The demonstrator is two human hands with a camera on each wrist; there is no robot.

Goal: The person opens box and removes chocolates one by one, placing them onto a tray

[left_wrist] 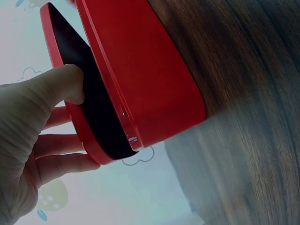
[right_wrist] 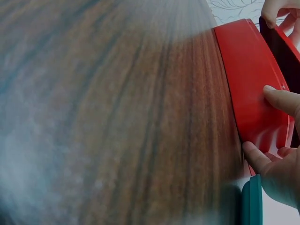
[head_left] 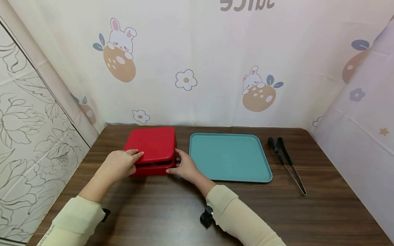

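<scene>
Red lid (head_left: 154, 142), pinched by the left hand (head_left: 120, 164), could drop onto the box (head_left: 151, 171) the right hand (head_left: 186, 168) grips if that one-edge pinch loosens.

The left hand's grip (left_wrist: 27, 124) pinches a raised red lid (left_wrist: 95, 110); its box (left_wrist: 145, 70) sits on brown wood (left_wrist: 251, 117).

Backdrop word: grey letters (head_left: 247, 4) are running across the backdrop (head_left: 215, 68), above and right of the red box (head_left: 150, 145), reversed and cut by the head view's edge, seemingly reading "Juice".
Sleeve print: small letters (head_left: 47, 235) are marking the left sleeve (head_left: 74, 220), left of the red box and nearer the person, staying too small to read.
</scene>
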